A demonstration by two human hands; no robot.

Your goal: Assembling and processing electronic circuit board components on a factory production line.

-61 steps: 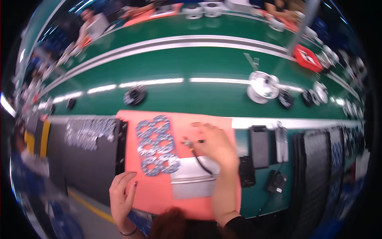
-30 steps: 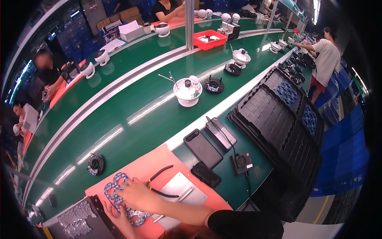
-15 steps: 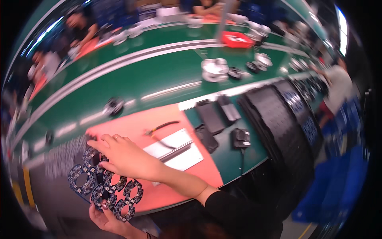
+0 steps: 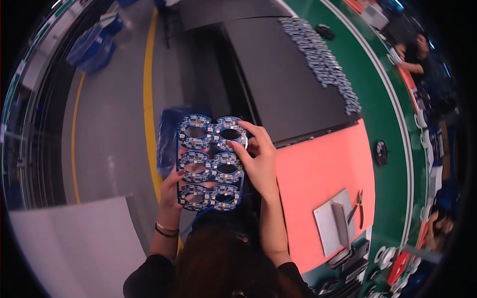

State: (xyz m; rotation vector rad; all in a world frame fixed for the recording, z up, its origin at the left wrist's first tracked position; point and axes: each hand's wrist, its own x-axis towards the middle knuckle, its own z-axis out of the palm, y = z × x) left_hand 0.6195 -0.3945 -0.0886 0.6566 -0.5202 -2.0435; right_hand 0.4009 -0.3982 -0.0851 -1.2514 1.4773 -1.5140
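Between my hands is a blue circuit board panel [image 4: 218, 160], made of several ring-shaped boards joined in two columns, with large round openings. It is held up off the bench, beside the bench's near edge. My left hand [image 4: 172, 192] grips its lower left edge, thumb on the face. At the upper right, my right hand [image 4: 262, 161] pinches the panel's edge, thumb and a fingertip on the face. The fingers behind the panel are mostly hidden.
To the right lies a pink mat [image 4: 318, 164] with a metal plate with an upright bar [image 4: 328, 223] and pliers [image 4: 358, 206]. Small parts in rows [image 4: 323, 59] line the dark surface [image 4: 278, 74] ahead. Blue bins [image 4: 93, 48] stand on the floor at left. People sit across the green bench.
My view has swung left, toward the aisle. The panel, low over the mat's left end before, is now raised upright before me. My right hand has moved from above it to its edge.
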